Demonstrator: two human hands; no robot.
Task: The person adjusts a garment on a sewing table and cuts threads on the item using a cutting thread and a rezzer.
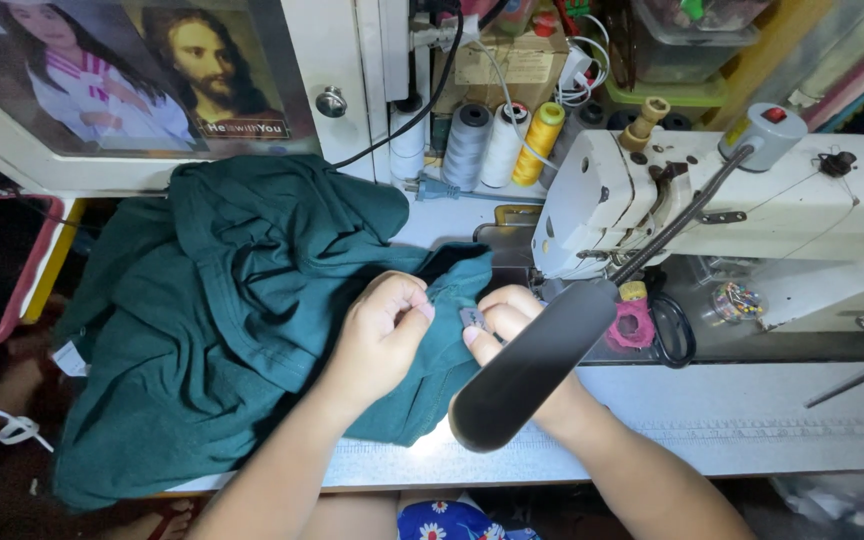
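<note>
Left hand [384,335] and right hand [500,318] pinch green cloth [222,310] at center; white sewing table [752,410], four thread spools [472,145] behind.

Dark green garment [222,300], crumpled (small grey label [472,319])

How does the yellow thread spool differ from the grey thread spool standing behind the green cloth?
The yellow thread spool is slimmer and leans to the left; the grey thread spool is wider and stands almost upright. The yellow one is nearer the sewing machine; the grey one is further left. Both stand in one row, a white spool between them.
</note>
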